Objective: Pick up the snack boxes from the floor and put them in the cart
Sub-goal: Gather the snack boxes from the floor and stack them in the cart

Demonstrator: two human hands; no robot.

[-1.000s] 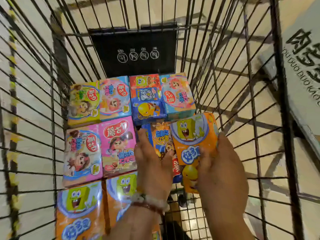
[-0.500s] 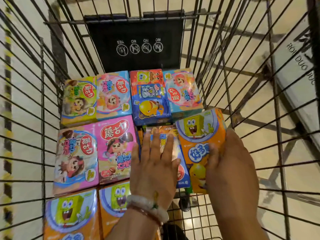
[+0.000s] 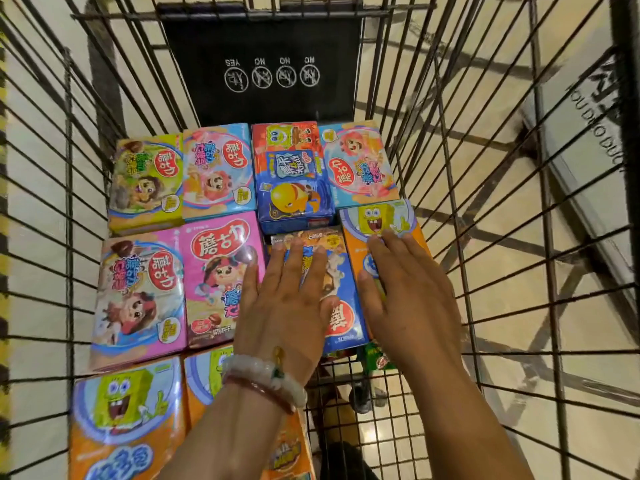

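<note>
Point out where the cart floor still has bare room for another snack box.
Bare wire floor shows at the near right, bordered by the blue box under the left hand, the orange box under the right hand, the near orange boxes and the right wall. The left side and far row are packed tight.

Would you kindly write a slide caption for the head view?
Both hands, left and right, press flat on two snack boxes inside the wire cart.
</note>
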